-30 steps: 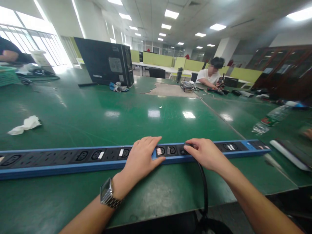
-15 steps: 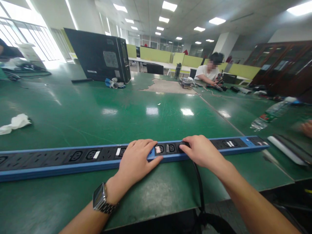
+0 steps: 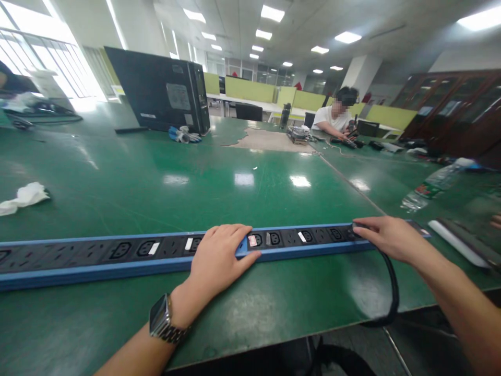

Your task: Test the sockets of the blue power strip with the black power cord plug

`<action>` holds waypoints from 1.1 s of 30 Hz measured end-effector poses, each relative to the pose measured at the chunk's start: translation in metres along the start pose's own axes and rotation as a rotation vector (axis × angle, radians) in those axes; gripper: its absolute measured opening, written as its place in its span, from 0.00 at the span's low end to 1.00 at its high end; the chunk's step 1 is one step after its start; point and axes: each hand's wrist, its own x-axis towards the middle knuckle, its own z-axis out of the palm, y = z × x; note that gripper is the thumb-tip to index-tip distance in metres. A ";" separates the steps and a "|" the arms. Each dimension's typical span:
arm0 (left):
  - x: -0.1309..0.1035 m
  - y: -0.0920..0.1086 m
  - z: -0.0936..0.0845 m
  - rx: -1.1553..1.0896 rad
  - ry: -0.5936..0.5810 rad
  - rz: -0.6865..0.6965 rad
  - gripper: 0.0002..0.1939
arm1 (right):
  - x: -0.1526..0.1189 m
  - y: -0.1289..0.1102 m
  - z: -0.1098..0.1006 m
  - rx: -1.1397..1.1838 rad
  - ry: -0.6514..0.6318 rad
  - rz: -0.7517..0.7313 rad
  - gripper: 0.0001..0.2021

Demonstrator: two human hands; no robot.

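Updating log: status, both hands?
Left hand on long blue-and-black power strip. Right hand holds thick black cable over it. Clear plastic bottle well apart.

We lay our clock flat on the table [image 3: 219, 198], hub at its middle, twelve farthest from us. Power strip [image 3: 291, 239] across the near side, eight to four. Left hand [image 3: 221, 256] on it at six-thirty; right hand [image 3: 391, 237] over its end towards four, cable [image 3: 393, 284] running thence to the near edge at five. Tissue [image 3: 26, 197] at nine. Computer case [image 3: 168, 94] at eleven, gloves [image 3: 185, 134] just before it. Flask [image 3: 285, 115] at twelve-thirty. Person [image 3: 332, 117] at one. We mark the bottle [image 3: 434, 185] at three, beyond the strip.
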 end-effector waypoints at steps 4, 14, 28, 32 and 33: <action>0.000 0.001 0.000 0.000 0.003 -0.001 0.22 | 0.003 0.011 0.017 -0.034 0.002 -0.076 0.18; -0.002 0.018 0.006 -0.081 0.099 0.088 0.36 | -0.021 -0.093 -0.007 0.050 0.203 -0.089 0.13; -0.066 -0.078 -0.059 0.010 0.451 -0.387 0.20 | -0.032 -0.148 0.055 0.648 0.220 -0.076 0.13; -0.071 -0.092 -0.060 -0.020 0.260 -0.280 0.21 | -0.027 -0.132 0.093 0.341 0.491 -0.217 0.10; -0.069 -0.094 -0.059 -0.023 0.222 -0.241 0.21 | -0.027 -0.131 0.097 0.306 0.522 -0.241 0.09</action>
